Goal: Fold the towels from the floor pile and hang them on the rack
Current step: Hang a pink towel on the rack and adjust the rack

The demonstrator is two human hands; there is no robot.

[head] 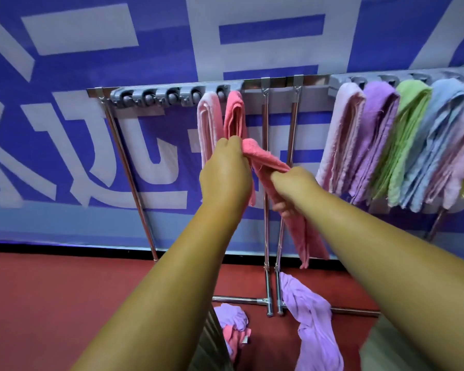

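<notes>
Blue banner wall (65, 129), red floor (51, 303). Pink towel (268, 167) at centre: soft, light, limp; left hand (225, 175) and right hand (292, 186) clenched on folded edge. Rack (279, 85) at 12, floor pile (314, 322) at 6.

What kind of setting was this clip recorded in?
Probably a staged indoor recording space, not a home: a large blue banner with white lettering covers the wall, metal racks of folded towels stand against it, and the floor is plain red.
</notes>
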